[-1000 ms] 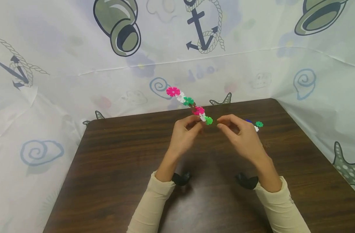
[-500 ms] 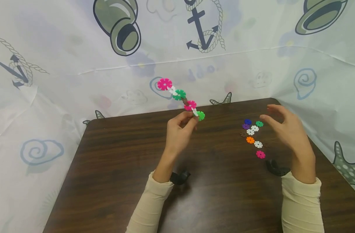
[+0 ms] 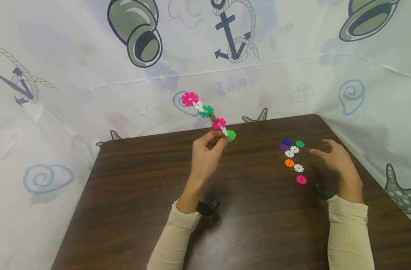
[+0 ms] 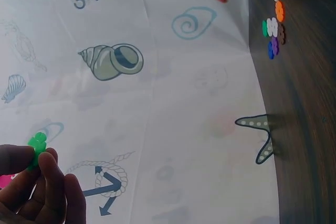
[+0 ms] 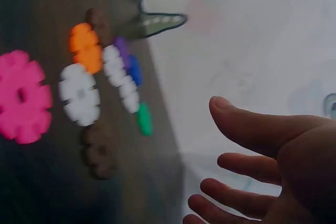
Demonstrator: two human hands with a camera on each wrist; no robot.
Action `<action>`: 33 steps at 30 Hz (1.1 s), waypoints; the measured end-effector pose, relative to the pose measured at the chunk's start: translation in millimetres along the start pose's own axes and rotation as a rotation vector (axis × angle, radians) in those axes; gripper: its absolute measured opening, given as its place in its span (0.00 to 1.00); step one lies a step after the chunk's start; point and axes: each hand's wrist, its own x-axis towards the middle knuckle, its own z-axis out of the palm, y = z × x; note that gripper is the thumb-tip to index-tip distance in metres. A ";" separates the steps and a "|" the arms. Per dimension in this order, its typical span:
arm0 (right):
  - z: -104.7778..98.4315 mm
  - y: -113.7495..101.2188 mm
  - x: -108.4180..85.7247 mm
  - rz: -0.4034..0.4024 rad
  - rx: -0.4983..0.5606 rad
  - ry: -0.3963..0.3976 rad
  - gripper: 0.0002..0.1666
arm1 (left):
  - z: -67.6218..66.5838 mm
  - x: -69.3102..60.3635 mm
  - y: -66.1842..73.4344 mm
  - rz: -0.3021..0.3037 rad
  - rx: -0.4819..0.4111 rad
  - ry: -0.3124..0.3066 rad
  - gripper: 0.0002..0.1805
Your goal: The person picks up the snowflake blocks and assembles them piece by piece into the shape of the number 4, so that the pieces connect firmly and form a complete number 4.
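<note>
Left hand is pinching the flower chain near its bottom end, mid-frame, and the rest pokes up-left past the fingers. Right hand's wide, right of the loose flowers.

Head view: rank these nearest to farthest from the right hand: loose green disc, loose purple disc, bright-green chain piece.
1. Loose green disc, left of the right hand.
2. Loose purple disc, farther left.
3. Bright-green chain piece, at the left hand.
</note>
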 end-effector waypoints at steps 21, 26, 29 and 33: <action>53.0 1.9 26.0 -0.003 -0.018 -0.082 0.49 | 1.8 -0.3 -1.4 -0.004 0.015 -0.006 0.07; 59.1 -4.5 29.2 -0.015 -0.048 -0.081 0.52 | 2.6 -1.1 -1.8 -0.006 0.015 -0.016 0.07; 61.9 -7.2 30.6 -0.032 -0.054 -0.083 0.53 | 3.0 -1.1 -2.0 -0.004 0.018 -0.018 0.07; 64.2 -9.5 31.6 -0.042 -0.058 -0.089 0.50 | 3.1 -1.2 -2.3 -0.006 0.019 -0.019 0.07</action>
